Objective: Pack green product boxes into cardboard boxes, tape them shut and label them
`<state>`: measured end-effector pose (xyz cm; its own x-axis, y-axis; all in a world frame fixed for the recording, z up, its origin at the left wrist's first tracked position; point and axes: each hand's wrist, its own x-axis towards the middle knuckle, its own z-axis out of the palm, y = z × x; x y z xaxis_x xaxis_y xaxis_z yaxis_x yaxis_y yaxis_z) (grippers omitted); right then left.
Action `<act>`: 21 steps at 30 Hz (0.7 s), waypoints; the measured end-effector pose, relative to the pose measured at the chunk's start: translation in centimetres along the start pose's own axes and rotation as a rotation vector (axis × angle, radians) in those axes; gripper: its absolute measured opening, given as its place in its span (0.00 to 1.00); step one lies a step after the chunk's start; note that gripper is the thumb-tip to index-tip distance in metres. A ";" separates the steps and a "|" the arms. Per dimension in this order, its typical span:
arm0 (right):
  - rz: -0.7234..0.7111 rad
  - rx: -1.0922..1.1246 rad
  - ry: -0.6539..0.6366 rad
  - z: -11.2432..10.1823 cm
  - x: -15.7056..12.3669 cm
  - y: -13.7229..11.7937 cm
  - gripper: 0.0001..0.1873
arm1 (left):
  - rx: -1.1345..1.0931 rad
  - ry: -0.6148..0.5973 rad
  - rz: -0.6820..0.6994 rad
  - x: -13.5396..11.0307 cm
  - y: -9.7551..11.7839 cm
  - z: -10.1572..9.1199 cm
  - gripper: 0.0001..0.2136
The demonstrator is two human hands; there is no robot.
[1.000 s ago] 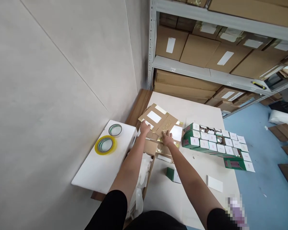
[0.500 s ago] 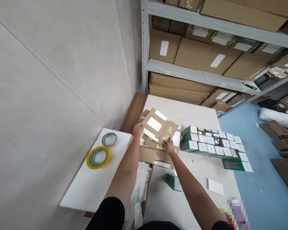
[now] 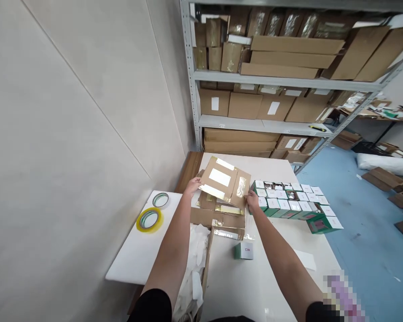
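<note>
Both arms stretch forward, hands well apart. The left hand [image 3: 192, 184] grips the left edge of a cardboard sheet [image 3: 221, 181] and the right hand [image 3: 251, 200] pinches its right edge. The sheet is tilted up, just left of the green boxes [image 3: 289, 203].

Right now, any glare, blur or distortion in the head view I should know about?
Head view: light even and soft, shadows faint; glare on the glossy tape of the cardboard piece held between left hand and right hand; wide-angle skews the shelf rack, uprights leaning; sharp overall, except a pixelated patch at lower right.
</note>
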<state>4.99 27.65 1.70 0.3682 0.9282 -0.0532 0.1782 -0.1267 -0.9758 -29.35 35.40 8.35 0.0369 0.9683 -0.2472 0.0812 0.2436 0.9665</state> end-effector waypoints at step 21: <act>-0.027 0.340 -0.138 -35.1 -8.9 -4.6 0.31 | 0.118 -0.246 0.167 -19.2 6.5 20.9 0.33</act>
<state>32.88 7.68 14.08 0.2370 0.9710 -0.0317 -0.1358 0.0009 -0.9907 -8.69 17.22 17.97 0.2982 0.9482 -0.1092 0.1683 0.0603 0.9839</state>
